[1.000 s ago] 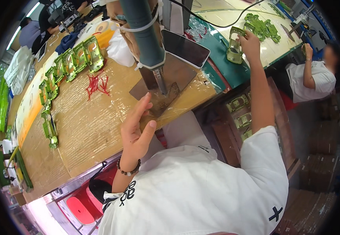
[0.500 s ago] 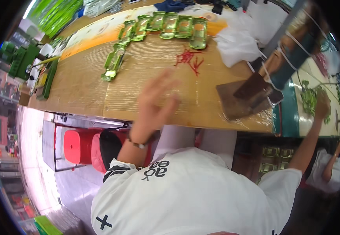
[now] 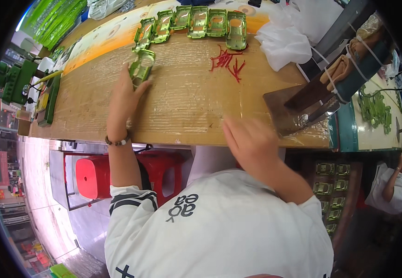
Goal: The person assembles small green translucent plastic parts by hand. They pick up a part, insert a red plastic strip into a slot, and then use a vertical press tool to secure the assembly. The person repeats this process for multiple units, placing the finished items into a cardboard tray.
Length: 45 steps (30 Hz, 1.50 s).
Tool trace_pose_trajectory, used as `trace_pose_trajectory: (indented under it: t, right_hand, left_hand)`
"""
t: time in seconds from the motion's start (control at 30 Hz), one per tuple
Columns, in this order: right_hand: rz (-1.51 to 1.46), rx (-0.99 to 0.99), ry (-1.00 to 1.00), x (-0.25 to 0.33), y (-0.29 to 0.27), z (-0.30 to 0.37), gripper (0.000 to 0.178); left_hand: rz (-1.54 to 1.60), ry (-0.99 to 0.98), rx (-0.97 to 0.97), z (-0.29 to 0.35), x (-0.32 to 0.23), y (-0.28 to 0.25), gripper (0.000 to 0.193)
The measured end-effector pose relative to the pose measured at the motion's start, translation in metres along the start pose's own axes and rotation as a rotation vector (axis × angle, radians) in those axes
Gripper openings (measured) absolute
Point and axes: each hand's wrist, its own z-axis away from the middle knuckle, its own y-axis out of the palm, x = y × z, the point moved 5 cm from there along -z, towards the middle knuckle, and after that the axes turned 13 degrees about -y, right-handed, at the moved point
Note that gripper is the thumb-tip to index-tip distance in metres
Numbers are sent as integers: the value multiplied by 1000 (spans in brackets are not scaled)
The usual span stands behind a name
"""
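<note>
Green car-shaped shell [image 3: 141,66] lies on the tabletop [image 3: 178,102], its near end between the left hand's [image 3: 124,96] thumb and fingers; whether they grip is unclear. The right hand [image 3: 253,141] is blurred and curled; its contents cannot be told. The shell is probably light, stiff and slick, best held by its long sides. Beyond lie similar shells [image 3: 197,22] and red strands [image 3: 229,60].
</note>
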Motion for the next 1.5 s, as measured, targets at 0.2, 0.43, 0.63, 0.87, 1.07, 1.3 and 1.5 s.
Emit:
trace_pose_trajectory:
  t: [0.2,0.43,0.63,0.87,1.07,1.3,1.5]
  right_hand:
    - [316,284,191,-39,40,-61,7]
    - [302,391,275,-58,66,-67,3]
    - [247,417,274,-55,62,-62,8]
    - [280,455,314,-53,68,-55,14]
    - [242,396,141,-37,55,-42,9]
    - [137,215,246,-47,35,-28,20]
    - [122,262,237,-40,34,-29,22]
  left_hand:
    - [230,104,39,54,-14,8,64]
    - [200,173,-47,75,-31,15,70]
    - [162,229,-85,78,-33,13,68]
    - [169,233,-145,81,-31,12,66]
    - [150,232,-142,80,-33,10,65]
    - [172,242,-147,80,-31,12,63]
    - [182,234,-142,80,-31,11,62]
